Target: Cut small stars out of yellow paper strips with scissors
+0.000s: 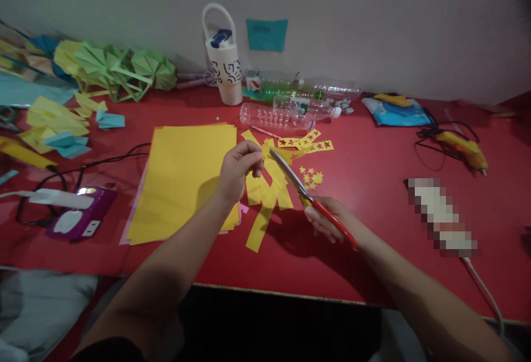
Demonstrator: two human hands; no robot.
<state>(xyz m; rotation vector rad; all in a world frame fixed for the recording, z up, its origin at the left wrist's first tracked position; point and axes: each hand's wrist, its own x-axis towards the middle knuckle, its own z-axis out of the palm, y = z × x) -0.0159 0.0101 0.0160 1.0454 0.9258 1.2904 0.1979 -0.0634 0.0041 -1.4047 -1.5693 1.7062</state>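
My left hand is pinched closed at a small piece of yellow paper, over the scattered strips; its outline merges with the paper behind. My right hand grips scissors with red handles. Their blades point up and left toward my left fingertips and look nearly closed. A bit of yellow shows by the right fingers, too small to name. Beneath lie yellow paper strips, some with star-shaped holes. Several small cut-out yellow stars form a little heap beside the blades.
A stack of yellow sheets lies left. Plastic bottles and a white tumbler stand behind. Folded paper, a purple power strip, a glue gun and a blurred-out object sit around the red table.
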